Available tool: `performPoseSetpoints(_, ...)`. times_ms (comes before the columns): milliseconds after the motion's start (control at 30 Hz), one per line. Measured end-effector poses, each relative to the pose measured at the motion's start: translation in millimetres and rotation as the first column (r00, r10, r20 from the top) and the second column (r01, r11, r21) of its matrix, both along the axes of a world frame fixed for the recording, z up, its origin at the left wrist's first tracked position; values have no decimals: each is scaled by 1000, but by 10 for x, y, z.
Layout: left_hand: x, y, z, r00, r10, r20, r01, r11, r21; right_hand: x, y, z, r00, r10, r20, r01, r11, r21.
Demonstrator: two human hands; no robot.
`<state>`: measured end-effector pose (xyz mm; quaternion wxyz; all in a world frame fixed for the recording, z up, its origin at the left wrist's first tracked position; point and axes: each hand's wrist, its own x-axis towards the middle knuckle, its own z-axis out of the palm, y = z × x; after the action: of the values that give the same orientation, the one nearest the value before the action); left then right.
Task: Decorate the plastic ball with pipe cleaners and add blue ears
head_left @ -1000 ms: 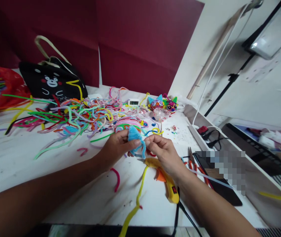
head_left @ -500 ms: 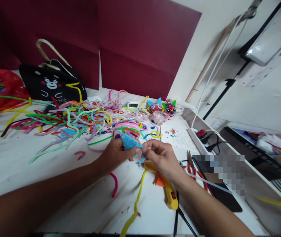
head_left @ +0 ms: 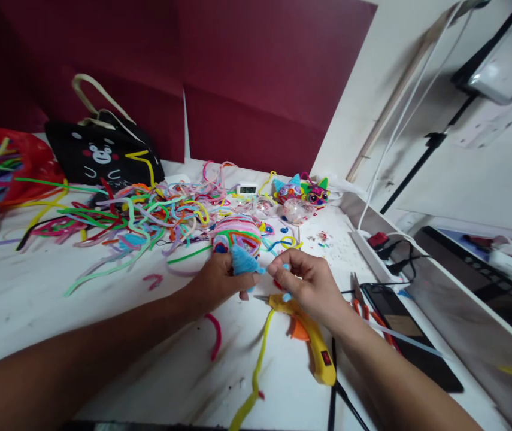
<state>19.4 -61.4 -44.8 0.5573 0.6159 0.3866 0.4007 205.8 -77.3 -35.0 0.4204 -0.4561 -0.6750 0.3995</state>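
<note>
My left hand point(head_left: 215, 280) is closed around a blue fuzzy triangle point(head_left: 243, 261) made of wound pipe cleaner, its thumb pressed along the lower edge. Just to the right, my right hand point(head_left: 308, 282) pinches with thumb and fingertips; bits of a blue pipe cleaner point(head_left: 287, 297) show at its fingers, mostly hidden. A small gap separates the two hands. Behind the triangle sits a round body of striped, many-coloured pipe cleaners point(head_left: 238, 230). Beneath my right hand lies a yellow glue gun point(head_left: 313, 336), nozzle pointing left.
A tangled heap of pipe cleaners point(head_left: 148, 209) spreads at the left, before a black bag point(head_left: 103, 152). Two finished-looking fuzzy figures point(head_left: 289, 188) and clear plastic balls point(head_left: 298, 211) stand at the back. Orange-handled pliers point(head_left: 360, 299) and a black phone point(head_left: 417, 341) lie right.
My right hand has drawn away from the blue triangle, and the blue strand that joined them no longer spans the gap. The whole view has shifted slightly.
</note>
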Motion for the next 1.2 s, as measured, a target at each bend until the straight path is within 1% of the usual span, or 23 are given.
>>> performPoseSetpoints(100, -5, 9, -17, 993, -83, 88, 88, 994, -63, 12, -23, 20, 998, -2, 62, -3, 997, 73)
performPoseSetpoints(167, -10, 17, -48, 982, -124, 139, 138, 986, -96, 11, -33, 37, 998, 16, 64, -21, 996, 83)
performPoseSetpoints(233, -11, 19, -76, 975, -139, 173, 162, 979, -125, 9, -33, 57, 998, 52, 43, -54, 997, 58)
performPoseSetpoints(333, -4, 17, -93, 970, -118, 214, 156, 973, -171, 2, -18, 87, 992, 129, -10, -129, 992, -9)
performPoseSetpoints(433, 5, 13, -88, 976, -93, 197, 132, 972, -196, -11, -3, 100, 982, 167, -84, -172, 984, -51)
performPoseSetpoints(533, 11, 11, -81, 982, -94, 167, 128, 970, -207, -27, 5, 88, 981, 134, -137, -146, 986, -85)
performPoseSetpoints(633, 10, 10, -86, 982, -104, 159, 136, 968, -209, -33, 13, 58, 987, 92, -133, -102, 992, -70)
performPoseSetpoints(767, -8, 19, -115, 976, -147, 159, 177, 965, -193, -13, 17, 24, 993, 96, -63, -97, 995, -18)
performPoseSetpoints(833, -15, 22, -125, 970, -173, 169, 204, 960, -190, 3, 11, 21, 996, 85, 17, -85, 996, 27)
performPoseSetpoints(900, -15, 18, -120, 960, -184, 211, 228, 952, -205, 15, -2, 29, 993, 65, 100, -78, 988, 131)
performPoseSetpoints(967, -9, 9, -99, 943, -205, 260, 263, 941, -211, 22, -17, 46, 984, 51, 171, -96, 959, 268)
performPoseSetpoints(1033, -3, -1, -73, 935, -232, 268, 290, 936, -201, 23, -27, 61, 972, 47, 230, -133, 917, 377)
performPoseSetpoints(1133, 0, -12, -48, 939, -242, 245, 294, 934, -204, 17, -24, 61, 957, 44, 286, -179, 866, 466)
performPoseSetpoints(1200, 0, -15, -45, 942, -222, 253, 281, 932, -231, 9, -11, 43, 956, 38, 291, -185, 847, 498)
